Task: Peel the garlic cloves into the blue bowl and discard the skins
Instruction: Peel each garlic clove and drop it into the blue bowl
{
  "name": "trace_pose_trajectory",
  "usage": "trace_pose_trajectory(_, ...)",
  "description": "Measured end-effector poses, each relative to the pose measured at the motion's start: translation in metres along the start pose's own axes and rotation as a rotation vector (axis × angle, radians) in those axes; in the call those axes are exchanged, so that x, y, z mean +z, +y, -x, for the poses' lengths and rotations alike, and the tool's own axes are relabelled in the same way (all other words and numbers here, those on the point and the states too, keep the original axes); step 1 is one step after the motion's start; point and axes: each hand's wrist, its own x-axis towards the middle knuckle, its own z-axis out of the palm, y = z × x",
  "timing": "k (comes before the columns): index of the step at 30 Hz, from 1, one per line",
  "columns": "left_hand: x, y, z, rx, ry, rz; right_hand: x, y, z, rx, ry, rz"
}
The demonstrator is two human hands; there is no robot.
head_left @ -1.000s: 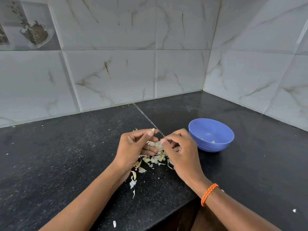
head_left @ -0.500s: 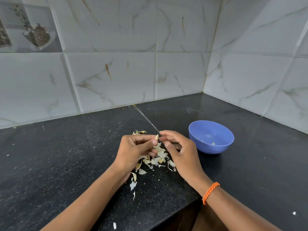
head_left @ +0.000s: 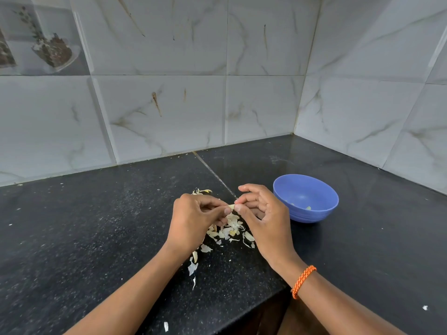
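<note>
A: Left hand pinching 1 garlic clove, right hand pinching its other end, both held above the skins!

B: And the blue bowl?

A: Just right of the hands on the black counter, a few peeled pieces inside.

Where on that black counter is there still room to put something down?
The counter is bare left of the left hand, and between the blue bowl and the tiled wall. It is crowded under both hands, where the garlic skins lie.
</note>
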Motion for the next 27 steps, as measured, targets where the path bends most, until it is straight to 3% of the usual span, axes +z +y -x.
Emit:
trace_pose_trajectory(13, -0.003, -0.003, 0.002, 0.042, -0.034, -0.068, -0.028, -0.011, -0.029, -0.146, 0.051, 0.243)
trace_pose_trajectory(19, -0.009, -0.002, -0.001, 0.115, 0.015, -0.247, -0.085, 0.001, -0.062, -0.048, 0.162, 0.521)
trace_pose_trajectory(24, -0.015, -0.002, -0.004, 0.151, 0.063, -0.324, -0.105, 0.008, -0.063, 0.050, 0.071, 0.725)
trace_pose_trajectory(27, -0.021, 0.000, -0.007, 0.107, 0.108, -0.312, -0.098, 0.000, -0.063, 0.018, 0.096, 0.713)
